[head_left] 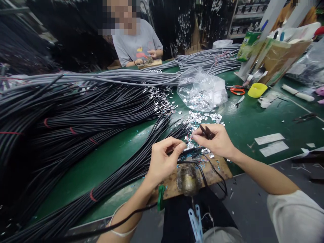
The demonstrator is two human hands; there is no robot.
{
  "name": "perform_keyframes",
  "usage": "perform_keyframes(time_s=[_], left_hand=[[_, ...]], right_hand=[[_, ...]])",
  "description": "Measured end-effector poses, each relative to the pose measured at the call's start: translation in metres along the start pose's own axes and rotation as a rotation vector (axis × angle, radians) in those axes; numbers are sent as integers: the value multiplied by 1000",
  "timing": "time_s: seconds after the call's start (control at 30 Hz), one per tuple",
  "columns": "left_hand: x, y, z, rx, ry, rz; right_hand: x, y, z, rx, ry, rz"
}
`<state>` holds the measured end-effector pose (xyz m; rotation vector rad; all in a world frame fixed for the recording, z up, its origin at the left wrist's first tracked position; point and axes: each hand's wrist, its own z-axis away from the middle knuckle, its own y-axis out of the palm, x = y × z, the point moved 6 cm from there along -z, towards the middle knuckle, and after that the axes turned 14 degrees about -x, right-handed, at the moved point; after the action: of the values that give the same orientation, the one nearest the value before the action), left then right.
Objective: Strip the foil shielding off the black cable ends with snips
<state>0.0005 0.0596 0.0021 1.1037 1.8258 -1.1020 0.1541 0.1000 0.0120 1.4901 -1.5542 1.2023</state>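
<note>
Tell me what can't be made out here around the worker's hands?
Head view only:
- The cable end pinched by the left hand: its tip is hidden behind the fingers.
- The dark tool in the right hand: mostly covered by the palm, so its type is unclear.
- The foil scraps: too small to tell shape.
- The black cable bundles: cut off by the left edge.

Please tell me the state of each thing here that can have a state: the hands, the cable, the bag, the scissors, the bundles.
left hand: closed, pinching a black cable end
black cable: held over the wooden board
right hand: closed on dark snips
dark snips: held, blades pointing away
plastic bag: open, crumpled, with foil scraps inside
orange scissors: lying on the table
black cable bundles: tied with red bands
</note>
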Motion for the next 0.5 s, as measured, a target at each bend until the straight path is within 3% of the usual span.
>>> perform_keyframes(time_s=[0.13, 0.2, 0.27, 0.43, 0.5], left_hand=[[-1, 2, 0, 31, 60, 4], [-1, 1, 0, 42, 68, 16], [1, 0, 0, 45, 43, 37], [6, -4, -1, -15, -54, 104], [6, -6, 0, -74, -56, 103]], right_hand=[[-26, 16, 3, 161, 401, -211], [-30, 22, 5, 214, 496, -254], [-24, 19, 2, 161, 386, -194], [11, -1, 3, -148, -147, 54], [20, -2, 9, -166, -307, 76]])
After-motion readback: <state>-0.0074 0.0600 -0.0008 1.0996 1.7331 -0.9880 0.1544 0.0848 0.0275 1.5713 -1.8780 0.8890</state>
